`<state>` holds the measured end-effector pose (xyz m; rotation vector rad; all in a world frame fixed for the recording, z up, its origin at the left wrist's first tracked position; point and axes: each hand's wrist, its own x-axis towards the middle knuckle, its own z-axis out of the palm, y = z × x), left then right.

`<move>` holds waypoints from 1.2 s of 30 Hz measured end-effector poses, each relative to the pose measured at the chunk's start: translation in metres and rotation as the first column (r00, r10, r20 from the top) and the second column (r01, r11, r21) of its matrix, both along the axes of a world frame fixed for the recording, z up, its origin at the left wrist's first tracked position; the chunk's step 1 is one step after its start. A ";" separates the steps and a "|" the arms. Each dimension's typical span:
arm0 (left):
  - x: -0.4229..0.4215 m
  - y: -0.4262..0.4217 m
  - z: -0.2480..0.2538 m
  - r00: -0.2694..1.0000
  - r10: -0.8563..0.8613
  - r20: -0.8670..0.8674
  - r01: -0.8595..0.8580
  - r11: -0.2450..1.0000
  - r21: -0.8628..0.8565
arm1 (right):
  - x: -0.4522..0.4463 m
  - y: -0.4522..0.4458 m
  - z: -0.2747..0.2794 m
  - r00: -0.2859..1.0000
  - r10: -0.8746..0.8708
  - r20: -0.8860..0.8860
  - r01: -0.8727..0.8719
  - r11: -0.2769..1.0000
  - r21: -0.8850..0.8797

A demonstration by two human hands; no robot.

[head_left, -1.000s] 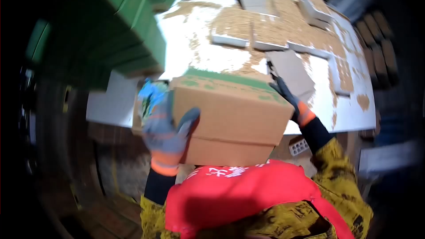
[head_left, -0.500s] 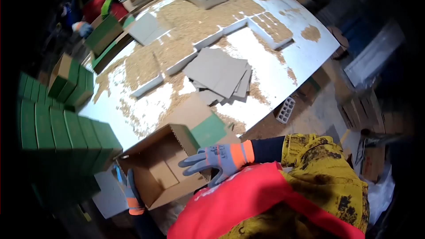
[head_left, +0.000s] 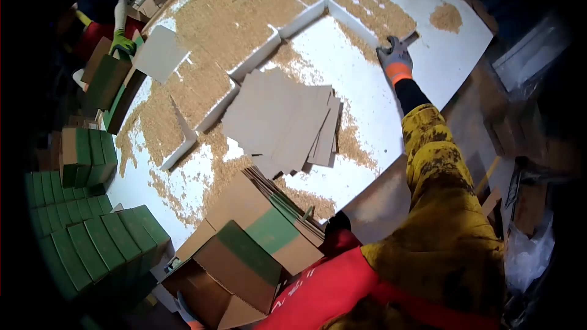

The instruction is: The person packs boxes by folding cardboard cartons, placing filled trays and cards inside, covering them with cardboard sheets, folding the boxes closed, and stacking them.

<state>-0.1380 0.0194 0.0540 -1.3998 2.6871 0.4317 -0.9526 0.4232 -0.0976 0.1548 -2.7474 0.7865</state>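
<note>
An open cardboard box (head_left: 211,284) with green flaps sits at the bottom left. My left hand (head_left: 188,311) is at its near left side, mostly hidden by the box, so its grip is unclear. Stretched out to the right, my right hand (head_left: 394,54) has its fingers curled on the near corner of a white foam tray (head_left: 353,23) filled with brown grain-like material. Grey cardboard sheets (head_left: 275,116) lie in a loose pile on the white table (head_left: 382,119). Folded brown and green cartons (head_left: 263,214) stand beside the open box.
Stacked green boxes (head_left: 98,244) stand at the left. A co-worker's gloved hand (head_left: 123,44) touches an open carton (head_left: 105,82) at the upper left. More filled trays (head_left: 214,110) lie across the table. Clear plastic (head_left: 529,256) hangs at the lower right.
My right hand has left the open box and reached out to the tray's corner. The box now sits lower in view, with its green flap raised.
</note>
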 end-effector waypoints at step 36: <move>-0.032 -0.003 -0.041 0.761 -0.154 -0.630 0.184 0.983 -0.018 | 0.415 0.025 0.169 0.592 0.804 -0.056 -0.350 0.194 -0.916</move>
